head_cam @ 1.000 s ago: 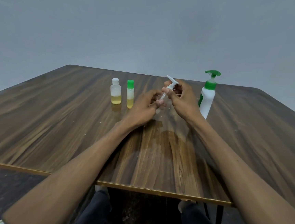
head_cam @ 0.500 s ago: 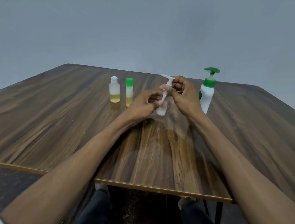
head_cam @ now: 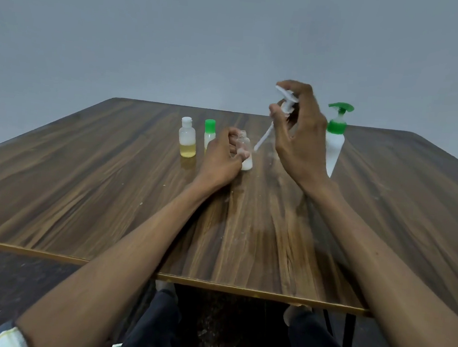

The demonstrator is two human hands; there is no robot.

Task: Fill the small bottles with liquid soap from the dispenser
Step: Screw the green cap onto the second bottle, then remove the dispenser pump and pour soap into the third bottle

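My left hand [head_cam: 221, 156] grips a small clear bottle [head_cam: 244, 154] standing on the wooden table [head_cam: 82, 188]; its neck is uncapped and white liquid fills its bottom. My right hand [head_cam: 299, 132] holds a white pump head [head_cam: 285, 100] lifted above and to the right of that bottle, its thin dip tube [head_cam: 264, 137] hanging down free of the neck. A white soap dispenser [head_cam: 334, 143] with a green pump stands just behind my right hand. Two small bottles stand to the left: one uncapped with yellow liquid [head_cam: 187, 141], one with a green cap [head_cam: 209, 133].
The table's front edge [head_cam: 212, 282] runs across the lower view, with dark trousers and floor below it. A plain grey wall stands behind the table.
My right hand has pulled the white pump head up and out of the small clear bottle, moving it up and right. My left hand keeps holding the bottle on the table.
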